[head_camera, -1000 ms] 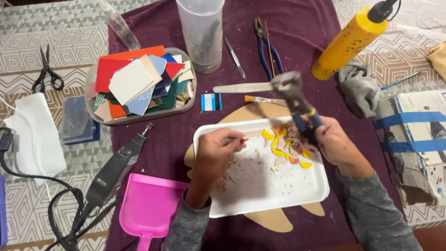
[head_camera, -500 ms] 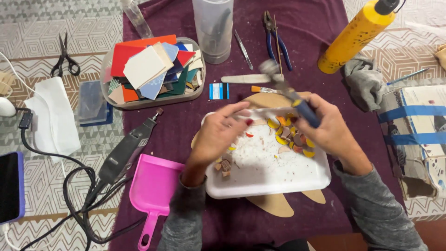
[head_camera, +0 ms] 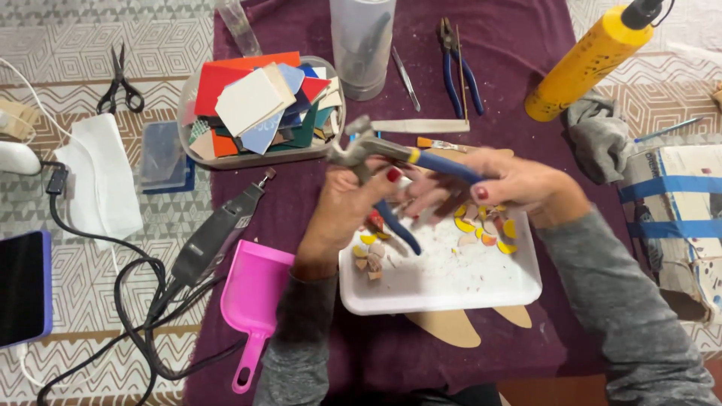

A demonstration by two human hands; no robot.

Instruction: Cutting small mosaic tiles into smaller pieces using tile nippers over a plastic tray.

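The right hand (head_camera: 519,188) holds the blue handles of a pair of tile nippers (head_camera: 398,162), its fingers closed around them, above the far edge of the white tray (head_camera: 451,289). The grey head of the nippers points away from the tray, toward the dish of tile pieces (head_camera: 259,113). The left hand (head_camera: 350,207) is raised over the left part of the tray, and its fingers touch the nippers just behind the head; I cannot tell if it pinches a small piece there. One blue handle goes down under the left hand, toward the middle of the tray.

In the tray lie small cut pieces: some brown and yellow chips (head_camera: 368,259) near its left edge, and yellow and orange curved pieces (head_camera: 485,229) at its far right part, under the right hand. White dust covers the bottom of the tray. The tray stands on a purple cloth (head_camera: 301,195) on the counter, over a brown cardboard shape (head_camera: 447,327).

Left of the tray are a pink dustpan (head_camera: 252,297) and a grey rotary tool (head_camera: 214,237) with a black cable. Beyond the tray lie blue-handled pliers (head_camera: 459,68), and far right of it stands a yellow bottle (head_camera: 587,64).
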